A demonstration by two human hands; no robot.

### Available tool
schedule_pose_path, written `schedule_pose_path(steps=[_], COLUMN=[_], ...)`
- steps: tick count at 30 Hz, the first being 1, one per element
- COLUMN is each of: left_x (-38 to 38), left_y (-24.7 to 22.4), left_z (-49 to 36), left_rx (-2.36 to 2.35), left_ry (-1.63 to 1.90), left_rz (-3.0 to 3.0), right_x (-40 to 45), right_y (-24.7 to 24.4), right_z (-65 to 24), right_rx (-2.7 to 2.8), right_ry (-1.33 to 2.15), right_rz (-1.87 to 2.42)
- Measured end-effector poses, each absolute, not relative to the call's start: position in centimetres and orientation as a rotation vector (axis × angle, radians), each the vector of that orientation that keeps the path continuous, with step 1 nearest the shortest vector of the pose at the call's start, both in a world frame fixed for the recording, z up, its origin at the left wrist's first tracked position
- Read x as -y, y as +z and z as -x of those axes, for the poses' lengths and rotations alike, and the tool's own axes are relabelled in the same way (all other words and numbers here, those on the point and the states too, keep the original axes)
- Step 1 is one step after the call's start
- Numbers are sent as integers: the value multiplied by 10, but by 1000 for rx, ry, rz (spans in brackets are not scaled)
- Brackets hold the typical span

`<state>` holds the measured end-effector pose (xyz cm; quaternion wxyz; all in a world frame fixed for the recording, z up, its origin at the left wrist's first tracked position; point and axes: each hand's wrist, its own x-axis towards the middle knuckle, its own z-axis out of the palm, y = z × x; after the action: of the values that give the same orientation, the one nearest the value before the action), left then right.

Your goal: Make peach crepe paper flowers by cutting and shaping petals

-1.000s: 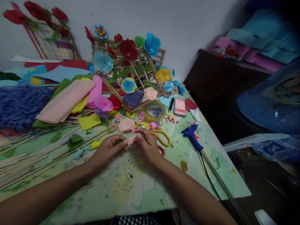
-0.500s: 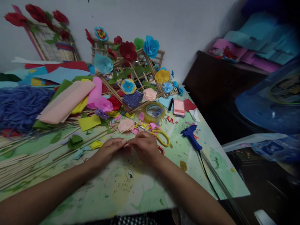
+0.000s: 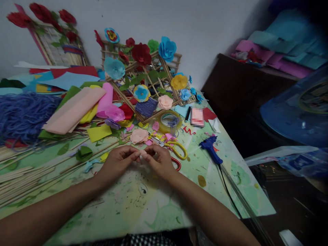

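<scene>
Over the near middle of the table, my left hand (image 3: 120, 162) and my right hand (image 3: 161, 163) meet fingertip to fingertip. Between their pinched thumbs and forefingers is a small pale pink piece (image 3: 142, 154), perhaps paper; the fingers cover most of it. Just beyond the hands lies a peach paper flower (image 3: 139, 136) among pink and yellow scraps. Yellow-handled scissors (image 3: 185, 152) rest behind my right hand. A red handle loop (image 3: 179, 164) shows beside that hand, partly hidden by it.
To the right lies a blue glue gun (image 3: 212, 150) with its cord running off the near edge. A tape roll (image 3: 159, 123) sits before a stick frame (image 3: 120, 99) bearing paper flowers. Sticks (image 3: 25, 182), blue yarn (image 3: 25, 114) and rolled peach paper (image 3: 74, 111) fill the left.
My fingers have shifted their grip, thumbs now turned more upward, and the pale piece shows between the tips. The view has moved slightly; the table things lie as before.
</scene>
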<state>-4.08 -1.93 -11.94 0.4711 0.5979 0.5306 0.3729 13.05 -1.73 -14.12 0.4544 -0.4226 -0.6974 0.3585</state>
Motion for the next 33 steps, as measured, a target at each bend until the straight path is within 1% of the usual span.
schedule_pose_path(steps=[3, 6, 9, 13, 16, 20, 23, 26, 33], left_x=[19, 19, 20, 22, 19, 13, 10, 10, 8], left_y=[-121, -127, -129, -129, -131, -131, -130, -131, -138], left_z=[41, 39, 37, 36, 37, 41, 43, 44, 45], left_rx=[-1276, -1125, -993, -993, -1072, -1265, -1334, -1331, -1279], left_ry=[883, 903, 840, 808, 884, 980, 1036, 1061, 1107], left_rz=[-1461, -1267, -1079, -1025, -1047, -1173, -1213, -1183, -1049], right_x=[15, 12, 10, 6, 4, 10, 16, 20, 19], right_y=[-143, -142, -142, -138, -127, -114, -114, -118, -118], right_z=[-130, -132, -135, -141, -152, -169, -175, -176, -179], right_rx=[1707, 1748, 1840, 1972, 2026, 2128, 2194, 2226, 2202], right_ry=[868, 816, 732, 579, 416, 151, 77, 107, 240], right_rz=[1040, 935, 827, 869, 1054, 1626, 1899, 1969, 1954])
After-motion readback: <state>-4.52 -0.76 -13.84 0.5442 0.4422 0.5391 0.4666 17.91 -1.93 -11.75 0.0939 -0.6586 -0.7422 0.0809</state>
